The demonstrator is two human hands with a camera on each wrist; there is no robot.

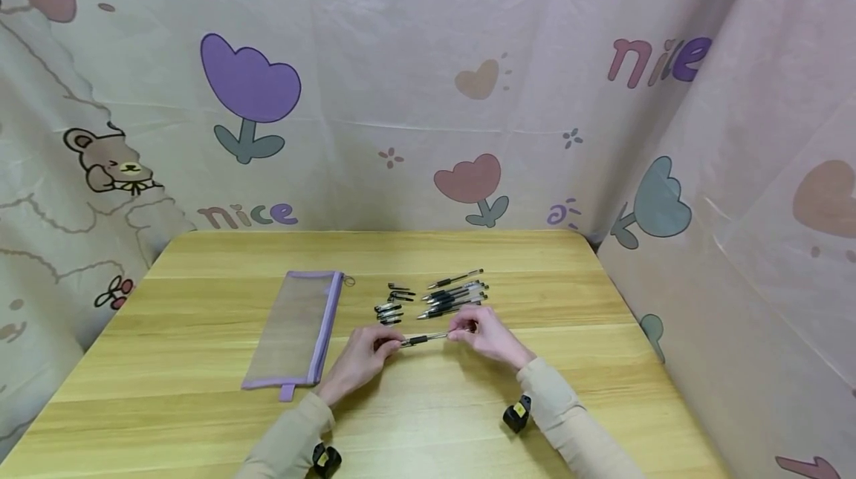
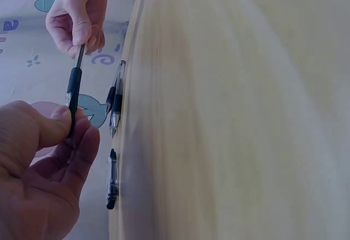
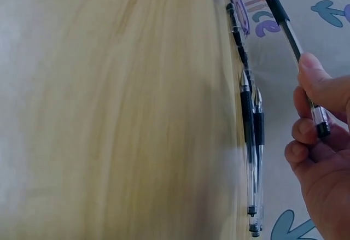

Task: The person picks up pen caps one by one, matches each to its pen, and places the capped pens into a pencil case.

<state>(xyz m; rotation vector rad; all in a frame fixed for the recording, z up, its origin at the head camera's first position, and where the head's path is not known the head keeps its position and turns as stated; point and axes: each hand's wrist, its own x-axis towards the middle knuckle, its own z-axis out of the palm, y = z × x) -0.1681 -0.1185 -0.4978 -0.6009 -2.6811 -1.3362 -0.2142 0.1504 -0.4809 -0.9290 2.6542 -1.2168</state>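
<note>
A clear-barrelled gel pen with a black grip [image 1: 417, 340] is held level between both hands, in front of the other pens. My left hand [image 1: 361, 360] pinches its front end between thumb and fingers; a black cap end [image 2: 71, 121] shows at those fingertips in the left wrist view. At the back end, my right hand [image 1: 491, 334] grips the barrel, and the pen's black end plug [image 3: 322, 129] sticks out past the fingers. Just beyond the hands lie several uncapped gel pens [image 1: 455, 297], tips to the left. Several loose black-and-clear pen caps [image 1: 389, 308] lie beside them.
A flat mesh pencil case [image 1: 294, 323] with purple edging and a zip lies on the wooden table [image 1: 167, 360] to the left. Printed cloth [image 1: 374, 78] hangs behind the table and along both sides. Small black devices [image 1: 517, 414] are at the wrists.
</note>
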